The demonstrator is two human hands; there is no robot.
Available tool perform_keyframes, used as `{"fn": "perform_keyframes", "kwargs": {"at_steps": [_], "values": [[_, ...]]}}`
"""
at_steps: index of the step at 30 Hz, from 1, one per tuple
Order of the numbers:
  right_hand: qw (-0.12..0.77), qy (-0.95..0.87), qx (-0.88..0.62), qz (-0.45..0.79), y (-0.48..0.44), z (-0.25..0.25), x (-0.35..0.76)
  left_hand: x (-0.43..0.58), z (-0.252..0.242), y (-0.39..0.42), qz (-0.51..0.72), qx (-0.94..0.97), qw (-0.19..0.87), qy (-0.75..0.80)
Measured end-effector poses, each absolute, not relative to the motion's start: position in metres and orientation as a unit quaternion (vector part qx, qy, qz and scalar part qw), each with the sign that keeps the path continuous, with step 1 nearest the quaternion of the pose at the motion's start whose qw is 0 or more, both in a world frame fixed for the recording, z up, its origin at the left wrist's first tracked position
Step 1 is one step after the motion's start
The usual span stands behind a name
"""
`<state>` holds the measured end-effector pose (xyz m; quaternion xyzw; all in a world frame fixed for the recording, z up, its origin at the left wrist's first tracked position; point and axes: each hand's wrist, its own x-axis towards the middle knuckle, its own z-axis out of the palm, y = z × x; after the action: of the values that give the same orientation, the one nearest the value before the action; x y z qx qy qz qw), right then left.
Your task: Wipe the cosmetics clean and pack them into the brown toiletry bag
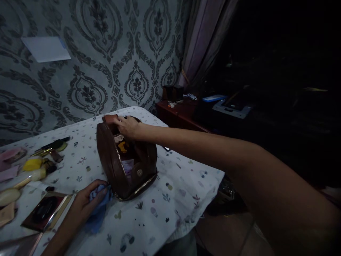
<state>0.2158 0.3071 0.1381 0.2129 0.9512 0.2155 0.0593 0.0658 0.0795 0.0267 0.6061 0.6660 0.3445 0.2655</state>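
Head view: the right hand gripped the brown bag at its far edge; the left hand held a blue cloth, near left. A yellow thing sat inside.

Right arm extends from four o'clock, its right hand curled at nine; left hand pinches at eight.

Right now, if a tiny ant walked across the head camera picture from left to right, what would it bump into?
Pink round thing → dark shiny case → blue cloth → brown bag → dark boxy things → flat blue thing.
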Motion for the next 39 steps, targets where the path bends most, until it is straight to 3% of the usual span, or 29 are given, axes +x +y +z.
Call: {"fn": "perform_keyframes", "kwargs": {"at_steps": [5, 11, 17, 22, 31, 33, 39], "values": [[0.112, 0.959, 0.165, 0.201, 0.314, 0.140, 0.216, 0.065, 0.026, 0.080, 0.340, 0.596, 0.261, 0.679], [0.068, 0.958, 0.166, 0.221, 0.313, 0.131, 0.213, 0.064, 0.022, 0.081, 0.339, 0.594, 0.268, 0.679], [0.117, 0.954, 0.160, 0.225, 0.310, 0.137, 0.215, 0.055, 0.021, 0.081, 0.307, 0.602, 0.260, 0.689], [0.078, 0.963, 0.145, 0.216, 0.313, 0.136, 0.218, 0.052, 0.025, 0.080, 0.286, 0.608, 0.249, 0.697], [0.051, 0.985, 0.144, 0.083, 0.306, 0.170, 0.233, 0.067, 0.038, 0.079, 0.299, 0.602, 0.245, 0.699], [0.008, 0.988, 0.149, 0.044, 0.306, 0.182, 0.240, 0.069, 0.039, 0.077, 0.300, 0.599, 0.241, 0.702], [-0.245, 0.930, 0.275, -0.008, 0.283, 0.209, 0.272, 0.067, 0.044, 0.063, 0.299, 0.590, 0.244, 0.709]]}}
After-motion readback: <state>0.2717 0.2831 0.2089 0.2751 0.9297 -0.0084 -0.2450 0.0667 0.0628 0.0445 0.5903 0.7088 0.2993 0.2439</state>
